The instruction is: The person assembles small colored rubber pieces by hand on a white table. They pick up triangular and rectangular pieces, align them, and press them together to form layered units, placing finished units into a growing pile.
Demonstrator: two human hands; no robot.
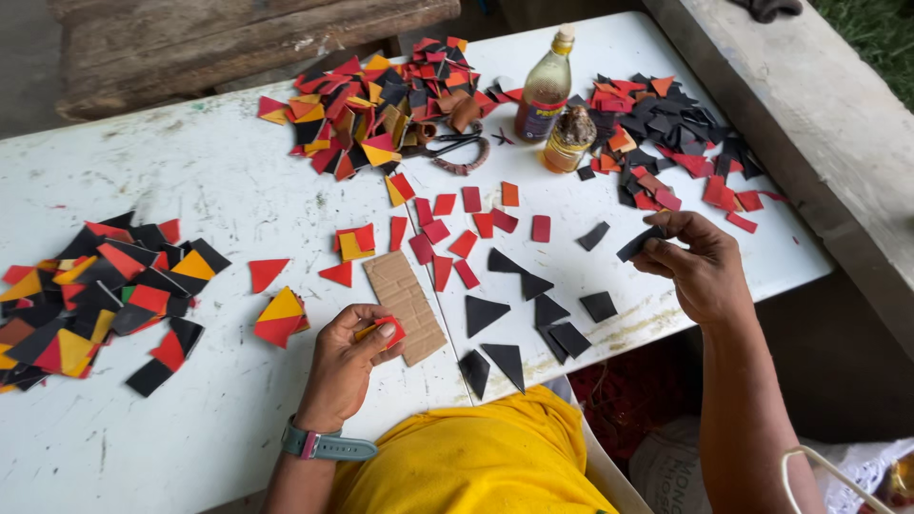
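Low centre of the frame, the left hand [347, 354] pinches a small red-and-yellow piece [383, 330] beside the cardboard strip [406, 306]. At right, the right hand [693, 262] clamps a black piece [640, 242]. It looks like piece-joining; next calls for careful edge alignment.

A scuffed white tabletop [190, 190] fills most of the view under soft daylight. A weathered wooden plank [238, 38] lies beyond its far edge, a grey concrete ledge [819, 124] runs along the right, and grass [881, 33] shows past it.

Left pile [86, 305] cut by frame edge; red piece [386, 330] half hidden in fingers.
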